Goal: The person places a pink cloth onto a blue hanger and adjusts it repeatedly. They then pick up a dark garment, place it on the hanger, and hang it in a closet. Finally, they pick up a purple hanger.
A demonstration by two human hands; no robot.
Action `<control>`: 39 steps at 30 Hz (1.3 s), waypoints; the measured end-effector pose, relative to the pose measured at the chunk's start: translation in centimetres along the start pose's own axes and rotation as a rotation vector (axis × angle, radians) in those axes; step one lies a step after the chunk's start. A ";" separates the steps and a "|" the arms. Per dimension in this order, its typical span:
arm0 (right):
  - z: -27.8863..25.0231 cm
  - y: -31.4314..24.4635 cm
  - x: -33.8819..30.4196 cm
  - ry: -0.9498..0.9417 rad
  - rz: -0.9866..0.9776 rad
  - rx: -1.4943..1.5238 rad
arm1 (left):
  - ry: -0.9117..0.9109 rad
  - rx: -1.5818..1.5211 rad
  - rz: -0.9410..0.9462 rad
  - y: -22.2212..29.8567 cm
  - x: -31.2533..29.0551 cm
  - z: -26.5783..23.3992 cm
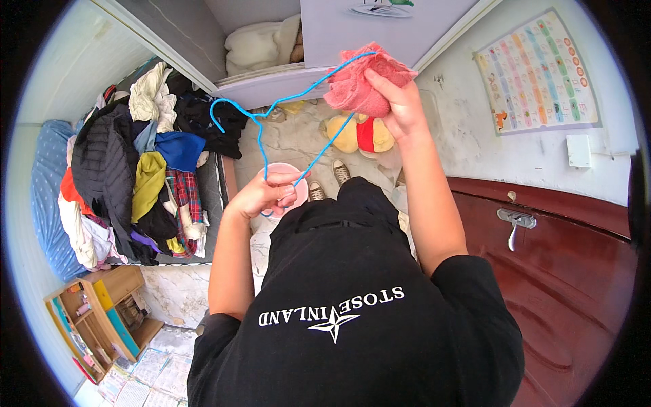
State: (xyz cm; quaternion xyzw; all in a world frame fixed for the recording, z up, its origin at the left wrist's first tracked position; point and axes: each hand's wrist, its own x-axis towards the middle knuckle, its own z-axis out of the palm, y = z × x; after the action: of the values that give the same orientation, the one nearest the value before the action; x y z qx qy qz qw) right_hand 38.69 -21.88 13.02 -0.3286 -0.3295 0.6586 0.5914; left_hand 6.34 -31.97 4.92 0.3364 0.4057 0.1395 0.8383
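A blue wire hanger (pixel 256 117) is held between two bare hands, above the floor and out in front of the black-shirted body. By the left hand (pixel 268 193), it is gripped at its near left end, with the fingers curled around the wire. By the right hand (pixel 399 105), a pink cloth (pixel 363 81) is grasped at the far right end of the hanger, with the thumb laid on its surface. The far arm of the wire is seen running over the cloth, while the other bar is hidden where it meets the cloth (how the two are joined there cannot be told). The hook is pointed to the left.

Below the hands, a pink basin (pixel 281 167) is partly covered from view by the left hand, and a yellow and red plush toy (pixel 344 133) is seen farther off. On the left, clothes (pixel 102 163) are heaped; on the right, a dark red door (pixel 556 271) is fitted with a handle (pixel 517 220).
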 end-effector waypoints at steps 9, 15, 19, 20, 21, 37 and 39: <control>-1.6 -5.4 -0.8 -0.344 0.101 -0.912 | 0.124 0.631 -0.134 4.5 -3.1 -3.4; 1.3 -2.7 -1.1 -0.733 0.095 -1.335 | 0.064 1.045 -0.190 8.7 -1.7 -1.8; 2.9 -0.4 -1.7 -0.622 0.103 -1.234 | -0.016 1.150 -0.137 8.1 0.8 0.2; 2.7 -0.2 -1.7 -0.571 0.140 -1.183 | -0.026 1.102 -0.125 7.8 1.1 0.2; 2.5 -0.3 -1.8 -0.585 0.170 -1.170 | -0.068 1.078 -0.116 7.6 1.0 0.2; 0.0 1.0 -4.0 -0.180 0.272 -0.431 | -0.063 0.806 -0.242 6.0 1.9 1.3; -0.4 1.7 -4.0 -0.231 0.237 -0.450 | -0.068 0.820 -0.206 6.3 1.5 1.4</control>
State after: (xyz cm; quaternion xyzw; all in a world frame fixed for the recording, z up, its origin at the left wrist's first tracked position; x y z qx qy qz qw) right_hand 38.41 -25.94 11.52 -0.4107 -0.4920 0.6663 0.3811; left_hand 8.68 -27.19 8.95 0.6042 0.4314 -0.1294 0.6574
